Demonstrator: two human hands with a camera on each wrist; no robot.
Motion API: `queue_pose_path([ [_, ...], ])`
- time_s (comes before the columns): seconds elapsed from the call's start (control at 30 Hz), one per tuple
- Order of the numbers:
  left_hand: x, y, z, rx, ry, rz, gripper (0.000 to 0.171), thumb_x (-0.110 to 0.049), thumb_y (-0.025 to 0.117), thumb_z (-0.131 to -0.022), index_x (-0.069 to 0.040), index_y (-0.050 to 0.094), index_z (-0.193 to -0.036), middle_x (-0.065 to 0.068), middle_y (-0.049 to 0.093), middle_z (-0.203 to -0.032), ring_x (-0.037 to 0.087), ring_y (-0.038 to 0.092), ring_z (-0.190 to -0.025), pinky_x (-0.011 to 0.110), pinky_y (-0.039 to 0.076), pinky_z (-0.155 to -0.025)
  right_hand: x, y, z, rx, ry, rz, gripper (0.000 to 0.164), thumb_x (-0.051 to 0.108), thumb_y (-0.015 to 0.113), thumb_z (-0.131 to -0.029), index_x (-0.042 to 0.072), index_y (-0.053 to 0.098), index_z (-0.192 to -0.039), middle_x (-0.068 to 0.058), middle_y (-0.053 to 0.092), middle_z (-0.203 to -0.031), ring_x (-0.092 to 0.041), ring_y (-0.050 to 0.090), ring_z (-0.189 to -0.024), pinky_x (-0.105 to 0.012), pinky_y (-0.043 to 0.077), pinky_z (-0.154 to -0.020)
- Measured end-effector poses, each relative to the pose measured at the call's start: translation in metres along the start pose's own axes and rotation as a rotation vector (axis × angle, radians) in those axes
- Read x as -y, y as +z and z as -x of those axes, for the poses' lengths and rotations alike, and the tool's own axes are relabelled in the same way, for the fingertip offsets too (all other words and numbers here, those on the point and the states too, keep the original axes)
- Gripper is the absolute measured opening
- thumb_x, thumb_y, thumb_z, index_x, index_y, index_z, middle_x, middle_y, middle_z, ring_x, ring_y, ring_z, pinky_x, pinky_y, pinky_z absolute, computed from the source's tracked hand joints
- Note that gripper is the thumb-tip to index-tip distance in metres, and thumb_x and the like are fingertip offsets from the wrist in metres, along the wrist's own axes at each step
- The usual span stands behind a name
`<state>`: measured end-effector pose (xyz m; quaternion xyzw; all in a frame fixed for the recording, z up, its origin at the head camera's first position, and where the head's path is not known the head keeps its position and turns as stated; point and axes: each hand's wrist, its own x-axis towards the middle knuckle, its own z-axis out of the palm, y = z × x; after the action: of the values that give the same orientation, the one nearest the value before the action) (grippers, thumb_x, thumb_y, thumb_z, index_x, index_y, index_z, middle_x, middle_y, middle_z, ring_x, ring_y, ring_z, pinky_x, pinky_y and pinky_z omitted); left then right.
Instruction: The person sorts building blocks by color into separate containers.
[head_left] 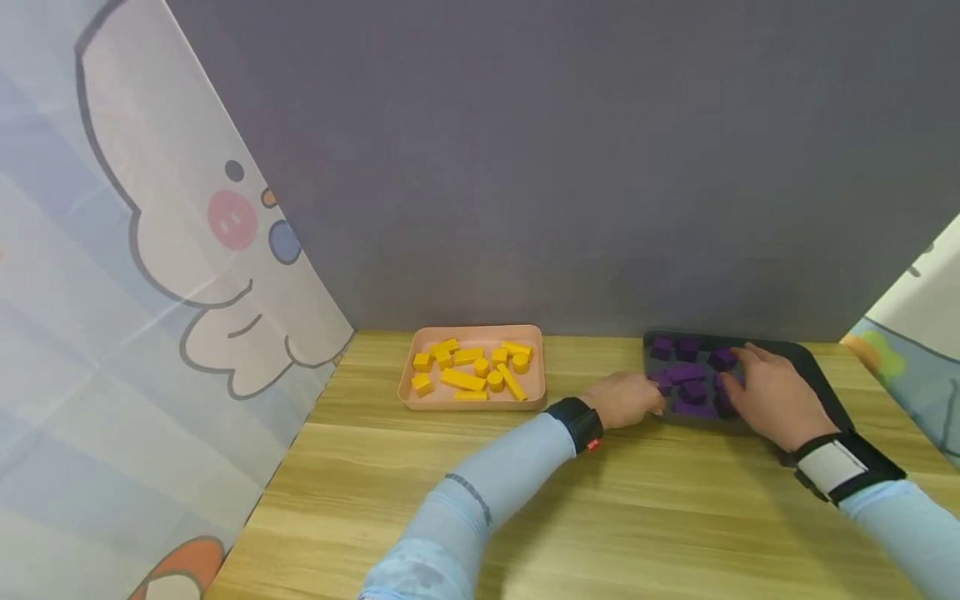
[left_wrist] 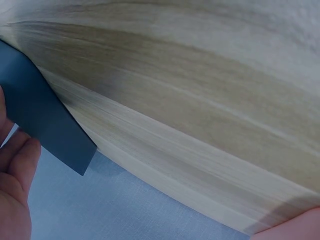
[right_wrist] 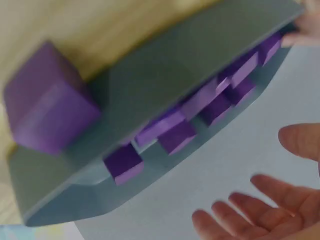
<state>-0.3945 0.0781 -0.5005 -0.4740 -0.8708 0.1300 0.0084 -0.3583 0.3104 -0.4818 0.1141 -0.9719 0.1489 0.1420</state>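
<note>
A dark grey tray (head_left: 823, 387) with several purple blocks (head_left: 686, 372) stands at the back right of the table. My left hand (head_left: 626, 398) grips its left end, its fingers at the tray wall (left_wrist: 45, 107) in the left wrist view. My right hand (head_left: 776, 398) is over the right part of the tray. Its fingers (right_wrist: 235, 220) look spread and relaxed in the right wrist view, with nothing between them. A larger-looking purple block (right_wrist: 52, 100) shows close to the right wrist camera, on the near side of the tray.
A pink tray (head_left: 407, 398) with several yellow blocks (head_left: 462, 380) stands left of my left hand. Behind both trays rises a grey panel (head_left: 562, 167). A cartoon-printed cloth (head_left: 112, 350) hangs at the left side, and another patterned cloth (head_left: 922, 358) at the right.
</note>
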Motion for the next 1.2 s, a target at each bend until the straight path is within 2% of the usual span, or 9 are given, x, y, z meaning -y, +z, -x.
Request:
queue_pose_path([
  [0.13, -0.001, 0.0, 0.001, 0.004, -0.007, 0.03, 0.028, -0.019, 0.061, -0.104, -0.033, 0.076, -0.124, -0.02, 0.074, -0.124, -0.004, 0.068, -0.111, 0.006, 0.05, -0.093, 0.009, 0.003, 0.034, -0.016, -0.011, -0.02, 0.067, 0.022, 0.07, -0.096, -0.018, 0.044, -0.144, -0.052, 0.037, -0.146, -0.07, 0.039, -0.131, -0.08, 0.034, -0.106],
  [0.3, -0.001, -0.002, 0.004, 0.01, -0.044, 0.083, 0.03, -0.017, 0.063, -0.103, -0.032, 0.075, -0.126, -0.019, 0.074, -0.126, -0.003, 0.067, -0.115, 0.006, 0.048, -0.097, 0.011, 0.011, 0.077, 0.061, 0.026, -0.033, 0.091, 0.04, 0.065, -0.101, -0.013, 0.02, -0.159, -0.045, 0.011, -0.163, -0.07, 0.013, -0.146, -0.086, 0.023, -0.106],
  [0.43, 0.0, -0.004, 0.006, 0.006, -0.07, 0.07, 0.027, -0.02, 0.064, -0.102, -0.033, 0.076, -0.122, -0.02, 0.074, -0.123, -0.003, 0.069, -0.111, 0.007, 0.05, -0.094, 0.01, 0.018, 0.106, 0.114, 0.065, -0.003, 0.102, 0.054, 0.056, -0.103, -0.011, 0.005, -0.162, -0.04, -0.002, -0.166, -0.069, -0.002, -0.148, -0.089, 0.019, -0.103],
  [0.6, -0.003, -0.004, 0.006, -0.004, -0.054, 0.058, 0.02, -0.023, 0.065, -0.101, -0.033, 0.079, -0.113, -0.019, 0.077, -0.116, -0.003, 0.07, -0.101, 0.008, 0.052, -0.089, 0.007, 0.029, 0.136, 0.2, 0.122, 0.006, 0.109, 0.065, 0.048, -0.103, -0.015, 0.0, -0.16, -0.038, -0.013, -0.165, -0.067, -0.015, -0.148, -0.091, 0.016, -0.1],
  [0.8, -0.005, -0.001, 0.004, -0.002, -0.064, 0.07, 0.021, -0.021, 0.067, -0.1, -0.034, 0.079, -0.113, -0.02, 0.076, -0.117, -0.004, 0.07, -0.102, 0.008, 0.052, -0.087, 0.001, 0.035, 0.148, 0.277, 0.127, 0.013, 0.109, 0.068, 0.041, -0.104, -0.016, -0.002, -0.159, -0.039, -0.016, -0.164, -0.068, -0.016, -0.146, -0.093, 0.015, -0.097],
  [1.07, -0.006, 0.001, 0.006, -0.008, -0.062, 0.043, 0.015, -0.027, 0.066, -0.101, -0.033, 0.079, -0.107, -0.02, 0.077, -0.109, -0.004, 0.068, -0.094, 0.01, 0.053, -0.084, 0.0, 0.041, 0.152, 0.287, 0.1, 0.039, 0.105, 0.066, 0.041, -0.104, -0.015, 0.004, -0.159, -0.041, -0.012, -0.164, -0.067, -0.013, -0.147, -0.092, 0.021, -0.097],
  [1.2, -0.006, -0.002, 0.008, -0.012, -0.065, 0.039, 0.016, -0.027, 0.067, -0.1, -0.033, 0.079, -0.108, -0.02, 0.077, -0.111, -0.004, 0.069, -0.095, 0.01, 0.053, -0.085, -0.002, 0.04, 0.149, 0.285, 0.089, 0.039, 0.103, 0.066, 0.041, -0.105, -0.015, 0.008, -0.159, -0.044, -0.007, -0.163, -0.07, -0.006, -0.146, -0.092, 0.023, -0.096],
])
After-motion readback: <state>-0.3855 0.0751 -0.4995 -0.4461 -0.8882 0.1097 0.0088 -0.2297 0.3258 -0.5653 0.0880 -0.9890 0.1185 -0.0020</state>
